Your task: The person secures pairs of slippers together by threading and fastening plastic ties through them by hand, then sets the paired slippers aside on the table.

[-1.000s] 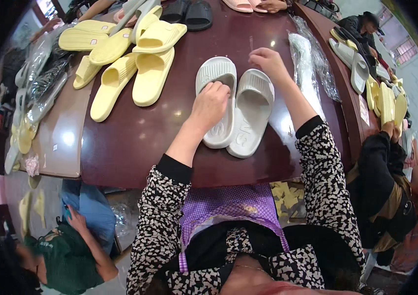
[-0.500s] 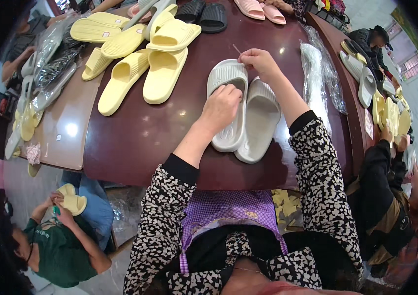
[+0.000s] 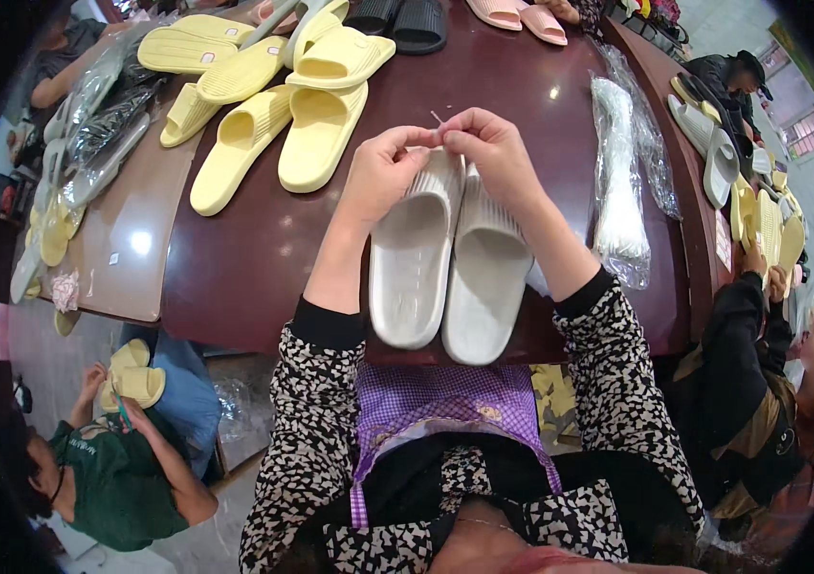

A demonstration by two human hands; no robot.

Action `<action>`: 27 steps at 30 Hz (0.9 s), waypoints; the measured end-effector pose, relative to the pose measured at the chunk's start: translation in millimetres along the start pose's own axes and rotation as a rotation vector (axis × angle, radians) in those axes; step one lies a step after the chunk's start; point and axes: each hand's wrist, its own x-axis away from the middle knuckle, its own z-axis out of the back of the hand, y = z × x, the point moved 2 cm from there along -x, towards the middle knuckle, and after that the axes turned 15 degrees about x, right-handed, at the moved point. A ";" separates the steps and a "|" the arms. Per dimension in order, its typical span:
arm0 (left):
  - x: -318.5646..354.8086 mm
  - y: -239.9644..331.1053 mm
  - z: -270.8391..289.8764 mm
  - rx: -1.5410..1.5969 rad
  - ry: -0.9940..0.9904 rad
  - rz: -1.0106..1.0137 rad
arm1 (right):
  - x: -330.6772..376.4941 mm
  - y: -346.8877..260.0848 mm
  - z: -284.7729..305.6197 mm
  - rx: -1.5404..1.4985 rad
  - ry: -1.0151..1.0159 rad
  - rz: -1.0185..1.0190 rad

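Note:
A pair of grey slippers, the left one [image 3: 412, 277] and the right one [image 3: 488, 287], lies side by side on the dark red table [image 3: 570, 115], toes pointing away from me. At their toe ends my left hand [image 3: 378, 172] and my right hand [image 3: 491, 158] meet, both closed in a pinch. A thin pale strip [image 3: 436, 117] sticks up between the fingertips. My fingers hide most of the strip and part of the left slipper's toe.
Several yellow slippers [image 3: 326, 143] lie at the far left, with black slippers [image 3: 418, 27] behind. To the right is a bundle of white strips [image 3: 617, 172] in clear plastic. A person in green [image 3: 125, 469] handles yellow slippers at lower left; others sit along the right.
The grey slippers have come nearer to me and now stand more level. My left hand has left the left slipper's strap and joined my right hand at the toes.

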 end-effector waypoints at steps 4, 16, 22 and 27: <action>2.9 -3.5 1.0 0.294 -0.058 0.129 | 9.3 5.7 -19.0 -0.001 0.065 0.020; 10.1 -6.6 -3.8 0.227 0.055 0.255 | 32.1 3.8 -8.8 0.042 0.189 -0.063; 12.3 -11.7 -8.6 0.317 0.089 0.292 | 47.0 8.9 -6.9 0.079 0.213 -0.087; 14.6 -13.0 -11.4 0.318 0.083 0.289 | 51.9 13.5 -6.9 0.225 0.251 -0.012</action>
